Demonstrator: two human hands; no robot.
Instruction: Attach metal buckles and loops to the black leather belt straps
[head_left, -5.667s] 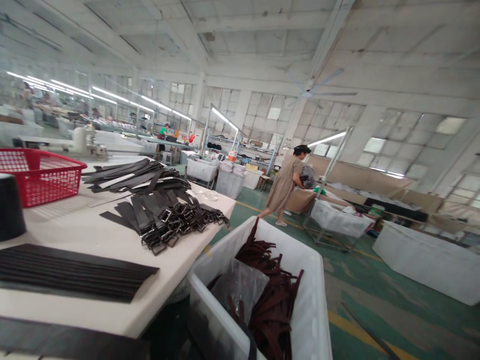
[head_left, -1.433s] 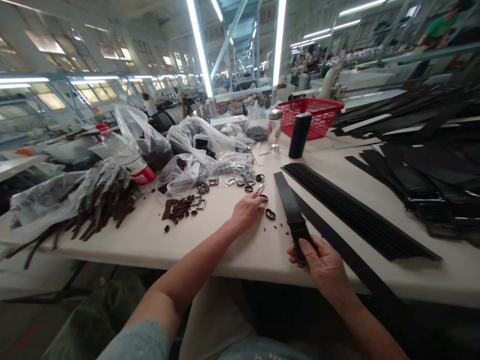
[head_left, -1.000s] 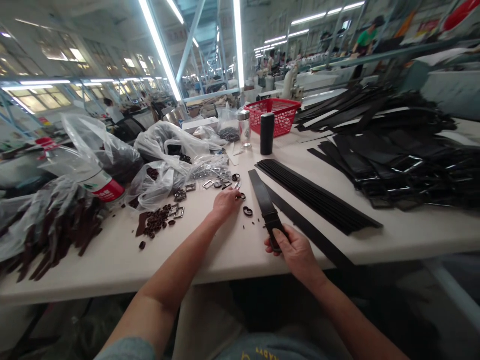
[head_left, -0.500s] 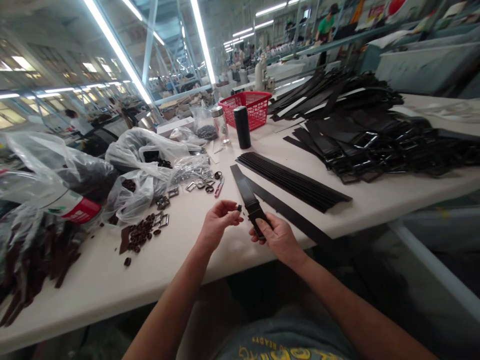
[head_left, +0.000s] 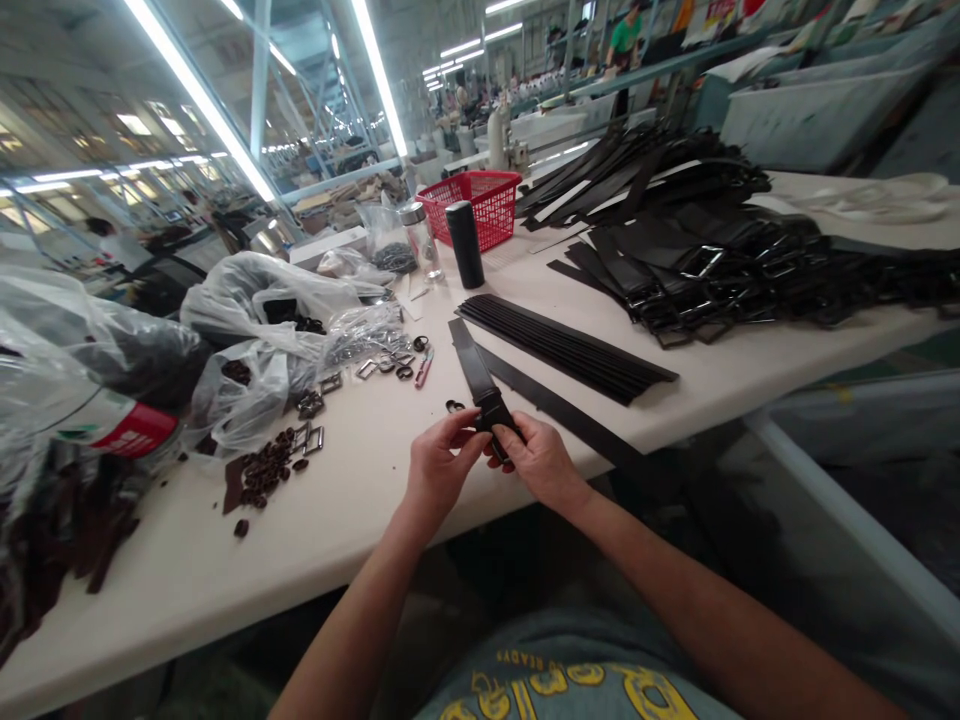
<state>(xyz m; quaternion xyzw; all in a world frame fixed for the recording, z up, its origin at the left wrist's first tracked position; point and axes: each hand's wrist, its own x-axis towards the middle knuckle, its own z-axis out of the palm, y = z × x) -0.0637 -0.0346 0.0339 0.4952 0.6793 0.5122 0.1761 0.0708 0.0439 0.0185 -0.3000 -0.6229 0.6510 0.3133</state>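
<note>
My right hand (head_left: pixel 551 465) is closed around the near end of a black belt (head_left: pixel 471 365), thumb on top and fingers underneath. The belt slants away over the table, with a raised band across it just beyond my grip. Against the belt's left edge, my left hand (head_left: pixel 439 465) pinches with thumb and forefinger at a small black piece (head_left: pixel 481 424), mostly hidden by the fingertips. A few small dark rings (head_left: pixel 454 406) lie just beyond my left hand. Another flat black strap (head_left: pixel 555 400) passes behind my right hand.
A row of black straps (head_left: pixel 562 345) lies beyond the belt. Buckled belts (head_left: pixel 720 270) are heaped at right. To the left are brown loops (head_left: pixel 266 470), metal buckles (head_left: pixel 311 438), red-handled snips (head_left: pixel 424 368) and plastic bags (head_left: pixel 255 290). A black flask (head_left: pixel 465 245) stands by a red basket (head_left: pixel 495 210).
My left hand has moved in from beside the belt to its edge, bringing the small black piece against it. My right hand keeps its hold. The whole view has shifted slightly.
</note>
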